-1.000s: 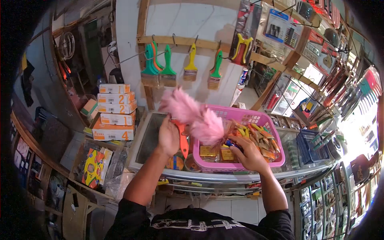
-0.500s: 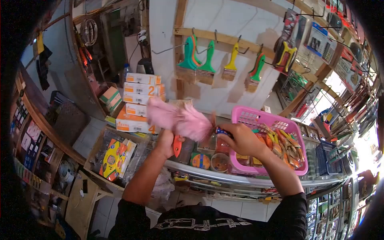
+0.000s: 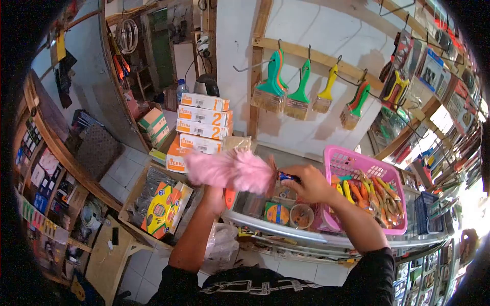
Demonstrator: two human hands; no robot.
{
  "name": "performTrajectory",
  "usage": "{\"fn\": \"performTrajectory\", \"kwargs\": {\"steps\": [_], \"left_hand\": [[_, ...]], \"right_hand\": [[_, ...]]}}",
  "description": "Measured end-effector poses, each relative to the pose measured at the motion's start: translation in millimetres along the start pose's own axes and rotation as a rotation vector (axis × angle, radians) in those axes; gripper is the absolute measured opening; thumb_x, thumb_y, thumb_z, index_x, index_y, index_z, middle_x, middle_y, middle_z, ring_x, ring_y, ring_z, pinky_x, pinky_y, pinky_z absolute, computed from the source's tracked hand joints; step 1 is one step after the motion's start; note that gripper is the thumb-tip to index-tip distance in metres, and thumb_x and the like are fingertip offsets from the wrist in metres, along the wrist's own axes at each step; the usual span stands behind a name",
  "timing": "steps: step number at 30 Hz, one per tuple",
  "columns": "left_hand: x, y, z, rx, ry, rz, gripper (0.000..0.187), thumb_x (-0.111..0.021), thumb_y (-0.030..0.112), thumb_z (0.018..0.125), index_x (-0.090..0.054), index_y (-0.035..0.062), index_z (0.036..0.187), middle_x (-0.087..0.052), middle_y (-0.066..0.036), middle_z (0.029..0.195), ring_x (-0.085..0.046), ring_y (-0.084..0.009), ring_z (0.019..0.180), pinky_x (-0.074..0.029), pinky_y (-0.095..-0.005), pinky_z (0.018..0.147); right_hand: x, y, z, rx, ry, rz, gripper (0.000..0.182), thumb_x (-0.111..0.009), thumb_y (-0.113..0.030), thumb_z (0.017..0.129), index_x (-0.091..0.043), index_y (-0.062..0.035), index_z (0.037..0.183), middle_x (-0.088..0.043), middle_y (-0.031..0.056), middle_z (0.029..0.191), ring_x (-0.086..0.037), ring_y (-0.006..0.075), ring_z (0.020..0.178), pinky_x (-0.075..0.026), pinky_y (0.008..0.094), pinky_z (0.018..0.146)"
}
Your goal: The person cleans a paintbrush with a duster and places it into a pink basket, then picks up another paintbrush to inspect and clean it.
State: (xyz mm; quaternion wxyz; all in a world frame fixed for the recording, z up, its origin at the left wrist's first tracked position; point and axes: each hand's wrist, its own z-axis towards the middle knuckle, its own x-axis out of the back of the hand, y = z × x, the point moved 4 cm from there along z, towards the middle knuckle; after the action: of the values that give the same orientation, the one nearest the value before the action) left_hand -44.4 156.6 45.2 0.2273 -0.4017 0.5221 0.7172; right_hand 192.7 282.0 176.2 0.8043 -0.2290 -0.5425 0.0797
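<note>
Glass-topped display counter (image 3: 326, 237) runs across in front of the person. On its right part sits a pink plastic mesh basket (image 3: 357, 166), small orange- and yellow-handled tools (image 3: 375, 196) lying in it. Left of the basket, over the counter: fluffy pink feather duster (image 3: 229, 171), left hand (image 3: 217, 196) beneath it, right hand (image 3: 306, 183) at its right end. Behind, paintbrushes (image 3: 301, 92) hang on a wooden wall rail (image 3: 316, 56). Left of the counter, numbered white-and-orange cardboard boxes (image 3: 201, 125) stacked; before them, an open wooden crate of packaged goods (image 3: 158, 204).
</note>
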Motion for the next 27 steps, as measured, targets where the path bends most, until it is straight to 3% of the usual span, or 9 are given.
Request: {"fn": "performTrajectory", "kwargs": {"steps": [2,5,8,10,11,13,18,22,27], "left_hand": [[-15.5,6.3,-11.9,0.03,-0.063,0.011,0.023,-0.054,0.026,0.109,-0.058,0.0076,0.122,-0.064,-0.002,0.103,-0.06,-0.0135,0.08,-0.048,-0.0277,0.069],[44.1,-24.8,-1.7,-0.22,-0.14,0.492,0.033,-0.055,0.029,0.109,-0.054,0.0074,0.135,-0.063,-0.002,0.113,-0.06,-0.015,0.081,-0.048,-0.0272,0.066],[23.2,-6.8,-14.3,-0.362,-0.068,0.721,0.041,-0.055,0.024,0.107,-0.049,0.0074,0.144,-0.062,-0.005,0.122,-0.062,-0.0157,0.095,-0.052,-0.0296,0.075],[-20.1,3.5,-33.9,-0.07,0.04,0.249,0.04,-0.054,0.02,0.106,-0.05,0.006,0.143,-0.062,-0.006,0.125,-0.063,-0.0158,0.1,-0.053,-0.0309,0.08],[-17.7,1.3,-32.2,-0.081,-0.064,0.147,0.037,-0.054,0.019,0.106,-0.052,0.0062,0.14,-0.062,-0.005,0.124,-0.062,-0.0155,0.098,-0.052,-0.0307,0.075],[-20.3,-5.8,-33.6,-0.147,0.124,0.171,0.036,-0.055,0.018,0.105,-0.052,0.0072,0.139,-0.061,-0.003,0.117,-0.06,-0.0143,0.088,-0.048,-0.0289,0.067],[-45.9,-13.6,-45.1,-0.149,-0.015,0.053,0.03,-0.057,0.02,0.106,-0.056,0.0097,0.134,-0.062,0.0,0.112,-0.058,-0.0119,0.086,-0.044,-0.0266,0.063],[-51.8,-27.6,-51.0,-0.08,0.253,0.058,0.028,-0.055,0.014,0.105,-0.055,0.0129,0.133,-0.058,0.0,0.099,-0.054,-0.0134,0.082,-0.042,-0.0269,0.063],[-76.4,-22.8,-57.0,-0.201,0.169,0.078,0.019,-0.06,0.015,0.103,-0.058,0.0111,0.12,-0.061,0.0,0.1,-0.055,-0.0134,0.08,-0.044,-0.0272,0.064]], "right_hand": [[-4.6,8.1,-1.5,-0.075,0.036,0.046,0.033,-0.07,-0.028,0.096,-0.071,-0.009,0.122,-0.072,0.0217,0.107,-0.067,0.0461,0.098,-0.055,0.0504,0.085],[-6.6,7.0,-6.0,-0.103,0.001,0.086,0.033,-0.073,-0.025,0.094,-0.071,-0.0051,0.12,-0.072,0.0228,0.105,-0.068,0.0449,0.094,-0.055,0.0472,0.084],[-4.1,4.4,-4.5,-0.061,0.025,0.022,0.033,-0.075,-0.021,0.092,-0.071,-0.0011,0.118,-0.072,0.0252,0.102,-0.069,0.0443,0.09,-0.056,0.0447,0.082],[-6.7,15.8,-3.4,-0.184,0.051,0.046,0.035,-0.074,-0.024,0.092,-0.072,-0.0062,0.122,-0.072,0.0247,0.103,-0.069,0.0461,0.093,-0.056,0.0485,0.082],[-5.4,17.6,-3.7,-0.193,-0.035,0.04,0.036,-0.075,-0.026,0.091,-0.072,-0.0081,0.123,-0.073,0.0225,0.107,-0.068,0.0461,0.095,-0.056,0.0496,0.085],[-7.6,14.4,-5.8,-0.068,-0.023,0.046,0.037,-0.075,-0.027,0.091,-0.072,-0.0087,0.123,-0.074,0.0214,0.108,-0.068,0.046,0.097,-0.056,0.0506,0.087],[1.1,13.5,-9.0,-0.139,0.049,-0.037,0.035,-0.075,-0.028,0.092,-0.073,-0.0084,0.121,-0.074,0.0212,0.108,-0.069,0.0454,0.098,-0.056,0.0519,0.087],[9.8,10.9,-12.8,-0.08,0.014,-0.094,0.032,-0.073,-0.028,0.093,-0.073,-0.0082,0.119,-0.074,0.0214,0.105,-0.069,0.0454,0.097,-0.055,0.0529,0.084],[27.3,-9.9,-20.8,-0.044,0.066,-0.105,0.033,-0.074,-0.024,0.091,-0.073,-0.0067,0.119,-0.073,0.0212,0.098,-0.069,0.0445,0.092,-0.055,0.0521,0.081]]}}
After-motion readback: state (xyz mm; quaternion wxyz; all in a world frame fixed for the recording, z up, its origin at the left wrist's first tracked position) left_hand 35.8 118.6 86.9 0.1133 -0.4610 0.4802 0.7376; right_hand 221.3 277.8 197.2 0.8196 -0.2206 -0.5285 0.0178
